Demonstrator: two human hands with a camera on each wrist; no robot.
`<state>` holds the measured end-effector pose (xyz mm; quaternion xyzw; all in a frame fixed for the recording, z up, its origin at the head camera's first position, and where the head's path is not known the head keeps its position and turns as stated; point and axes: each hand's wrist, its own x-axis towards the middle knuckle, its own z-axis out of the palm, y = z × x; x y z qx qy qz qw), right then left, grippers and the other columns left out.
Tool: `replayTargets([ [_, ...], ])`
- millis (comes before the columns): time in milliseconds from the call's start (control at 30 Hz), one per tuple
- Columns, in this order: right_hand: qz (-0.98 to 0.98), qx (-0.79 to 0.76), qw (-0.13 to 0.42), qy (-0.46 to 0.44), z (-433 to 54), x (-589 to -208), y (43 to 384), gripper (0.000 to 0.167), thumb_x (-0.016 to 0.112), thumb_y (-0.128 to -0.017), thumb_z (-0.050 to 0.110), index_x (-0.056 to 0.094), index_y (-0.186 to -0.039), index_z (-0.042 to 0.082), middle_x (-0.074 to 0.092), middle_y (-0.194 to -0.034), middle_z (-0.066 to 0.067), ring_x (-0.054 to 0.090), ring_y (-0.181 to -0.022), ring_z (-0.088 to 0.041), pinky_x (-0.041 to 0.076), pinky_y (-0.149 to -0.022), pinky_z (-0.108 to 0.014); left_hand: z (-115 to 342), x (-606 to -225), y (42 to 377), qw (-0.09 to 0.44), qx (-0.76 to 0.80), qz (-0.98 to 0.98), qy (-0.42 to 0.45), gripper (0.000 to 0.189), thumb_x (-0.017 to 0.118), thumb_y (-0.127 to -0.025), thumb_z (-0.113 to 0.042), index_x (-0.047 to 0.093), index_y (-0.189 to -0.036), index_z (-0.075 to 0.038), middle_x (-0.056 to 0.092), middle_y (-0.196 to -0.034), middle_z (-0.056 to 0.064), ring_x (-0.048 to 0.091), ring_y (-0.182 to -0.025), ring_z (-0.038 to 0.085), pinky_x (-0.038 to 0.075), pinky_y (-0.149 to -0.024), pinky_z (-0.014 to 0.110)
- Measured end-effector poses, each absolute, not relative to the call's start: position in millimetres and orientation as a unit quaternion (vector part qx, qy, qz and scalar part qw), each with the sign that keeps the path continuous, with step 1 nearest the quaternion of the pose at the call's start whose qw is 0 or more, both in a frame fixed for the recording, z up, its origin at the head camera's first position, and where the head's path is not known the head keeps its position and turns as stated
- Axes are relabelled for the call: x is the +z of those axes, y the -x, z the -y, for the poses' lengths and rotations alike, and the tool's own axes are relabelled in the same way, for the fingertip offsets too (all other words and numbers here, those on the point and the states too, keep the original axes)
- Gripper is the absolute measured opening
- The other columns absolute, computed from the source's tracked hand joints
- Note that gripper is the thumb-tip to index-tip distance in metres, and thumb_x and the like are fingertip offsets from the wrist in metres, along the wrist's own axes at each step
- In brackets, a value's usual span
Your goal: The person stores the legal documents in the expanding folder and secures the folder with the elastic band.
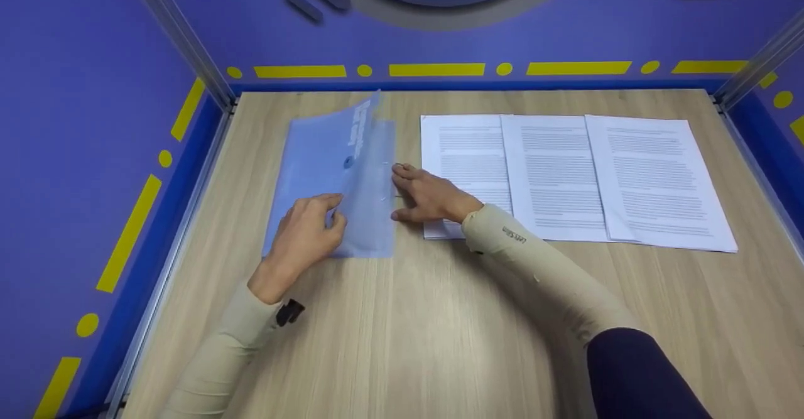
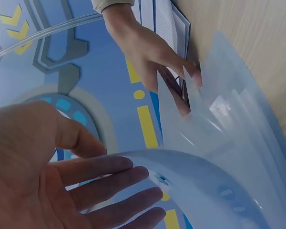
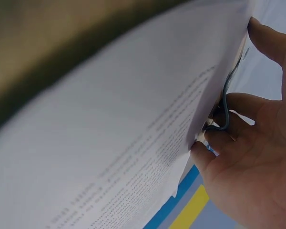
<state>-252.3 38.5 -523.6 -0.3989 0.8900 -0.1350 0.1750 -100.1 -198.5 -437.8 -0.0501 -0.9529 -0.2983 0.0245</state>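
Note:
A translucent blue plastic folder (image 1: 308,161) lies at the left of the table, its top cover lifted and bowed. White lettering and a round snap button (image 1: 348,162) show on that cover. My left hand (image 1: 308,233) pinches the cover's edge between thumb and forefinger, the other fingers extended in the left wrist view. Beside the folder's right edge, my right hand (image 1: 433,196) rests with thumb and fingers spread, fingertips close to that edge. A thin dark cord (image 3: 226,102) runs by its fingers in the right wrist view. Several clear layers (image 2: 243,114) show inside the folder.
Three overlapping sets of printed sheets (image 1: 556,180) lie to the right of the folder, the leftmost partly under my right wrist. Blue panels with yellow markings (image 1: 436,70) enclose the wooden table (image 1: 408,343) at the back and sides.

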Motion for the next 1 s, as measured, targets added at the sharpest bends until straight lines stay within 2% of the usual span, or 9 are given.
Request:
replayTargets([
  [167, -0.888, -0.138, 0.168, 0.406, -39, -524, 253, 0.092, 0.067, -0.101, 0.053, 0.030, -0.166, 0.000, 0.020, -0.177, -0.016, 0.017, -0.165, -0.034, 0.022, -0.132, -0.046, 194, -438, 96, 0.093, -0.289, 0.952, 0.028, 0.034, 0.058, -0.095, -0.001, 0.076, -0.122, 0.007, 0.078, -0.109, 0.026, 0.034, -0.053, 0.010, 0.037, -0.048, 0.030],
  [267, -0.888, -0.138, 0.168, 0.404, -38, -525, 253, 0.092, 0.067, -0.101, 0.053, 0.029, -0.166, 0.000, 0.021, -0.177, -0.015, 0.017, -0.165, -0.033, 0.023, -0.132, -0.046, 192, -440, 95, 0.145, -0.276, 0.950, 0.021, 0.031, 0.060, -0.093, 0.001, 0.078, -0.116, 0.008, 0.079, -0.107, 0.027, 0.048, -0.056, 0.016, 0.051, -0.051, 0.037],
  [333, -0.890, -0.137, 0.168, 0.401, -38, -525, 253, 0.093, 0.067, -0.101, 0.054, 0.029, -0.167, 0.001, 0.021, -0.177, -0.015, 0.017, -0.165, -0.032, 0.023, -0.132, -0.045, 192, -440, 95, 0.175, -0.269, 0.947, 0.016, 0.029, 0.062, -0.091, 0.002, 0.079, -0.113, 0.009, 0.079, -0.104, 0.027, 0.051, -0.057, 0.018, 0.055, -0.054, 0.041],
  [500, -0.893, -0.132, 0.173, 0.393, -37, -524, 253, 0.092, 0.066, -0.101, 0.055, 0.028, -0.167, 0.002, 0.020, -0.178, -0.013, 0.016, -0.166, -0.030, 0.023, -0.132, -0.045, 191, -442, 93, 0.219, -0.258, 0.941, -0.001, 0.027, 0.064, -0.090, 0.004, 0.079, -0.111, 0.009, 0.079, -0.098, 0.026, 0.063, -0.056, 0.024, 0.057, -0.052, 0.045],
  [633, -0.895, -0.132, 0.180, 0.386, -35, -523, 252, 0.093, 0.066, -0.101, 0.055, 0.028, -0.168, 0.004, 0.019, -0.179, -0.011, 0.016, -0.166, -0.028, 0.025, -0.132, -0.047, 191, -449, 90, 0.243, -0.241, 0.940, -0.011, 0.022, 0.068, -0.090, 0.005, 0.080, -0.108, 0.007, 0.080, -0.096, 0.023, 0.076, -0.069, 0.037, 0.059, -0.054, 0.049],
  [800, -0.897, -0.132, 0.186, 0.378, -33, -523, 252, 0.094, 0.066, -0.100, 0.056, 0.027, -0.169, 0.006, 0.018, -0.179, -0.009, 0.015, -0.166, -0.027, 0.026, -0.131, -0.050, 191, -454, 89, 0.279, -0.226, 0.933, 0.000, 0.018, 0.071, -0.090, 0.005, 0.080, -0.105, 0.006, 0.080, -0.091, 0.022, 0.077, -0.072, 0.040, 0.060, -0.056, 0.050],
  [1000, -0.898, -0.130, 0.185, 0.377, -35, -521, 252, 0.094, 0.066, -0.100, 0.056, 0.025, -0.169, 0.006, 0.018, -0.179, -0.009, 0.016, -0.166, -0.027, 0.027, -0.130, -0.050, 197, -452, 87, 0.313, -0.226, 0.922, 0.015, 0.014, 0.072, -0.093, 0.005, 0.080, -0.105, 0.008, 0.079, -0.085, 0.022, 0.077, -0.068, 0.038, 0.060, -0.054, 0.050],
])
